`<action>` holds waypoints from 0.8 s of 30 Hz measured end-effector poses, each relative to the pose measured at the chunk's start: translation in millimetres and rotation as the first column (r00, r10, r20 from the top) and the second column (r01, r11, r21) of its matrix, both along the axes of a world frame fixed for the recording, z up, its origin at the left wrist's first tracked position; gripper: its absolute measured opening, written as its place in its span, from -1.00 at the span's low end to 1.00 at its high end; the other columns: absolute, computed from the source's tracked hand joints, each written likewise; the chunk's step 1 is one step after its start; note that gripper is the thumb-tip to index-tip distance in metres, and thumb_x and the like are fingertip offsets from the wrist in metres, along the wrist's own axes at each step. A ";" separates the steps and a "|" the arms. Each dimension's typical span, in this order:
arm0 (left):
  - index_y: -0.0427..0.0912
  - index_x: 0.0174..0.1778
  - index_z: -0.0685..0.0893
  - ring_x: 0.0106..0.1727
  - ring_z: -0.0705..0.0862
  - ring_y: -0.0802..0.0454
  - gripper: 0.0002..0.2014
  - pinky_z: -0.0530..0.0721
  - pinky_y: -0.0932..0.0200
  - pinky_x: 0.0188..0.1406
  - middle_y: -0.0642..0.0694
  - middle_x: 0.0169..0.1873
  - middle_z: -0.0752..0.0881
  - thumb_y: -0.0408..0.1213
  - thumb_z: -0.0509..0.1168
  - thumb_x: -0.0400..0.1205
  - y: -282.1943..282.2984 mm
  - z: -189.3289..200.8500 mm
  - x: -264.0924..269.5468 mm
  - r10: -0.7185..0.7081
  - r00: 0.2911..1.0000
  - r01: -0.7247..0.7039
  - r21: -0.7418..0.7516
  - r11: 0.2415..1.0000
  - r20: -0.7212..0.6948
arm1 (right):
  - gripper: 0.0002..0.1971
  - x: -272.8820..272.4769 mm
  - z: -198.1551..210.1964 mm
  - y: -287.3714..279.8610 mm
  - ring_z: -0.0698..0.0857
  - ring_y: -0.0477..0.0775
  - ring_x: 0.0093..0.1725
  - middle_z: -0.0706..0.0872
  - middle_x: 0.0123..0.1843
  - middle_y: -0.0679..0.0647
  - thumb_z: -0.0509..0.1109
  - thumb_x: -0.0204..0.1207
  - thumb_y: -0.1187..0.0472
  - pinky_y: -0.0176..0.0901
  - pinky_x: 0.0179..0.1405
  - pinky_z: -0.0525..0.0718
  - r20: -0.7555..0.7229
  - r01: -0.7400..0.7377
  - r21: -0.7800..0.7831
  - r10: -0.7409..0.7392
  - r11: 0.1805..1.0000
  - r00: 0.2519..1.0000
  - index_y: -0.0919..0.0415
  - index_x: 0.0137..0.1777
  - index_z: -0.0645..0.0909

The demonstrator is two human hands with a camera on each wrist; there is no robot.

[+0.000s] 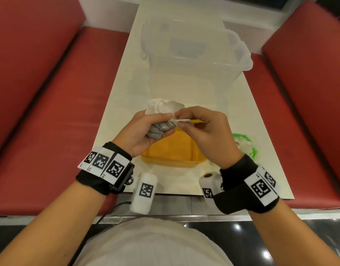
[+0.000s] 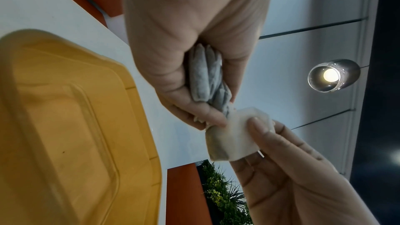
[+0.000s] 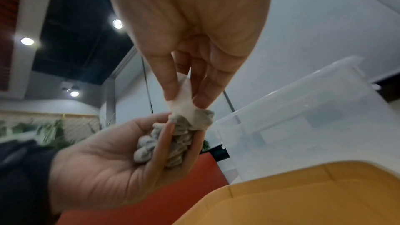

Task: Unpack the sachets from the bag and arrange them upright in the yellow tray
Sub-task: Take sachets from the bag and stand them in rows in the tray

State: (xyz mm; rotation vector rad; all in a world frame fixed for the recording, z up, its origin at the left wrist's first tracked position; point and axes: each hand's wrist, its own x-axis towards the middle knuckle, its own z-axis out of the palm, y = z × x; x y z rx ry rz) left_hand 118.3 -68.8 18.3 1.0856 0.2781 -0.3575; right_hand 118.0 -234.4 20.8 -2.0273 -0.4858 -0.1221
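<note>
My left hand (image 1: 166, 123) grips a bunch of several grey sachets (image 1: 159, 129) above the far end of the yellow tray (image 1: 171, 150). My right hand (image 1: 179, 120) pinches the white end of one sachet (image 1: 182, 120) at the top of the bunch, between thumb and fingers. The left wrist view shows the bunch (image 2: 205, 78) in my fist and the pinched sachet (image 2: 229, 139) sticking out. In the right wrist view the pinched sachet (image 3: 184, 102) is still joined to the bunch (image 3: 173, 143). The crumpled white bag (image 1: 163, 106) lies just beyond the tray. I see no sachets in the visible part of the tray.
A large clear plastic box (image 1: 194, 54) stands at the far end of the white table (image 1: 242, 112). A green and white wrapper (image 1: 245, 144) lies right of the tray. Red bench seats (image 1: 40, 93) run along both sides of the table.
</note>
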 end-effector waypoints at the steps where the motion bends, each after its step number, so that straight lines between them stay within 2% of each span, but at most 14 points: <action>1: -0.42 -0.16 0.63 -0.51 0.69 0.15 -0.90 0.81 0.21 -0.17 -0.17 -0.49 0.69 -0.45 0.30 0.63 0.4 -1.8 1.6 0.016 1.000 -0.016 -0.003 1.000 -0.024 | -0.94 2.0 2.3 -2.3 0.75 -0.02 0.00 0.80 -0.04 0.04 0.45 0.52 0.32 0.02 0.01 0.73 -0.035 -0.006 0.011 0.006 1.000 0.999 0.23 -0.05 0.73; 3: -0.43 -0.20 0.61 -0.58 0.66 0.15 -0.89 0.80 0.24 -0.24 -0.19 -0.51 0.67 -0.48 0.29 0.63 -0.1 -3.3 3.7 0.032 0.998 -0.032 -0.004 0.999 -0.058 | -0.94 6.9 8.5 -7.4 0.73 -0.01 -0.05 0.78 -0.10 0.04 0.44 0.52 0.32 -0.10 -0.06 0.69 -0.037 -0.014 -0.011 0.013 1.000 0.999 0.27 -0.07 0.75; 5: -0.42 -0.22 0.59 -0.68 0.56 0.17 -0.88 0.80 0.24 -0.23 -0.14 -0.62 0.62 -0.49 0.27 0.63 -0.9 -5.5 6.4 0.037 0.998 -0.037 0.009 0.999 -0.058 | -0.94 12.2 18.6 -12.7 0.67 -0.03 -0.14 0.71 -0.15 0.03 0.44 0.52 0.31 -0.33 -0.20 0.55 -0.003 -0.010 -0.079 0.010 0.997 1.000 0.22 -0.12 0.75; 7: -0.42 -0.24 0.60 -0.62 0.57 0.13 -0.88 0.81 0.22 -0.27 -0.16 -0.59 0.64 -0.50 0.28 0.62 1.1 -8.5 9.7 0.053 0.997 -0.051 0.038 0.998 -0.054 | -0.92 17.4 32.9 -19.0 0.62 -0.10 -0.23 0.70 -0.16 0.02 0.43 0.54 0.30 -0.44 -0.28 0.48 -0.006 -0.045 -0.170 0.044 0.984 0.999 0.19 -0.09 0.76; 10: -0.44 -0.24 0.63 -0.46 0.69 0.06 -0.89 0.76 0.25 -0.32 -0.23 -0.43 0.70 -0.51 0.32 0.60 3.2 -10.4 12.6 0.055 0.998 -0.052 0.077 0.996 -0.039 | -0.92 21.8 57.9 -25.4 0.67 -0.07 -0.32 0.78 -0.20 0.13 0.45 0.53 0.36 -0.26 -0.38 0.66 -0.147 -0.217 -0.170 0.192 0.961 0.970 0.28 -0.07 0.77; 11: -0.41 -0.23 0.63 -0.49 0.69 0.10 -0.90 0.74 0.28 -0.36 -0.18 -0.48 0.70 -0.51 0.30 0.61 2.8 -9.5 12.8 0.040 0.999 -0.038 0.085 0.996 -0.026 | -0.94 22.9 63.6 -24.3 0.69 0.00 -0.33 0.78 -0.22 0.18 0.47 0.51 0.38 -0.21 -0.38 0.70 -0.170 -0.249 -0.147 0.223 0.957 0.960 0.31 -0.08 0.77; 13: -0.34 -0.25 0.58 -0.66 0.58 0.20 -0.86 0.66 0.36 -0.48 -0.01 -0.67 0.62 -0.54 0.23 0.63 0.0 -6.8 11.3 -0.003 1.000 0.000 0.101 0.995 0.022 | -0.98 27.7 65.9 -18.2 0.71 0.10 -0.29 0.77 -0.25 0.16 0.50 0.47 0.36 -0.15 -0.35 0.72 -0.136 -0.233 -0.173 0.211 0.957 0.968 0.27 -0.14 0.75; 15: -0.32 -0.18 0.59 -0.68 0.56 0.22 -0.88 0.69 0.34 -0.45 0.02 -0.70 0.61 -0.54 0.22 0.64 -2.5 -5.4 9.7 -0.042 0.997 0.034 0.112 0.993 0.070 | -0.97 35.5 57.3 -10.1 0.72 0.05 -0.16 0.76 -0.17 0.04 0.53 0.45 0.29 -0.13 -0.17 0.70 -0.043 -0.148 -0.277 0.141 0.950 0.989 0.17 -0.17 0.74; 17: -0.32 -0.08 0.65 -0.56 0.64 0.19 -0.92 0.76 0.25 -0.33 -0.02 -0.56 0.71 -0.52 0.27 0.61 -2.4 -6.5 10.1 -0.051 0.995 0.042 0.106 0.994 0.087 | -0.97 43.7 46.8 -4.7 0.70 0.02 -0.01 0.76 -0.02 0.01 0.53 0.44 0.24 -0.12 0.04 0.63 0.020 -0.086 -0.384 0.101 0.919 0.995 0.14 -0.15 0.74; 18: -0.32 -0.05 0.67 -0.50 0.68 0.17 -0.92 0.77 0.23 -0.32 -0.06 -0.49 0.74 -0.51 0.29 0.61 -1.6 -7.8 10.5 -0.049 0.995 0.040 0.096 0.995 0.083 | -0.97 46.7 42.4 -3.3 0.69 0.03 0.01 0.76 0.00 0.04 0.52 0.44 0.24 -0.09 0.07 0.61 0.021 -0.077 -0.418 0.095 0.905 0.995 0.15 -0.15 0.74; 20: -0.34 -0.05 0.69 -0.40 0.74 0.11 -0.92 0.76 0.24 -0.34 -0.12 -0.37 0.78 -0.47 0.30 0.61 -0.6 -8.9 11.1 -0.046 0.997 0.042 0.062 0.997 0.067 | -0.99 49.4 36.8 -2.7 0.70 0.01 -0.12 0.77 -0.15 0.03 0.51 0.44 0.28 -0.12 -0.04 0.64 0.005 -0.076 -0.436 0.088 0.897 0.996 0.21 -0.17 0.75; 21: -0.35 -0.06 0.69 -0.37 0.76 0.10 -0.92 0.76 0.24 -0.35 -0.14 -0.35 0.79 -0.45 0.29 0.62 0.1 -9.4 11.3 -0.044 0.997 0.042 0.038 0.998 0.058 | -1.00 49.3 35.9 -3.3 0.68 -0.05 -0.23 0.74 -0.27 -0.03 0.51 0.43 0.31 -0.21 -0.14 0.63 0.012 -0.065 -0.425 0.077 0.903 0.997 0.23 -0.19 0.75; 23: -0.35 -0.14 0.66 -0.41 0.76 0.12 -0.89 0.76 0.25 -0.37 -0.12 -0.41 0.78 -0.42 0.26 0.65 1.6 -10.2 11.2 -0.025 0.999 0.025 -0.005 1.000 0.039 | -0.96 50.0 35.7 -7.6 0.62 -0.13 -0.33 0.66 -0.36 -0.14 0.48 0.42 0.36 -0.36 -0.25 0.57 0.052 -0.018 -0.370 0.040 0.929 0.998 0.23 -0.19 0.73; 24: -0.34 -0.17 0.65 -0.42 0.75 0.13 -0.87 0.76 0.26 -0.39 -0.10 -0.43 0.78 -0.42 0.25 0.66 2.7 -10.6 11.2 -0.008 0.999 0.009 -0.012 1.000 0.034 | -0.92 50.5 37.1 -11.0 0.63 -0.09 -0.33 0.67 -0.34 -0.10 0.47 0.41 0.38 -0.35 -0.26 0.59 0.063 -0.004 -0.335 0.026 0.942 0.998 0.22 -0.14 0.72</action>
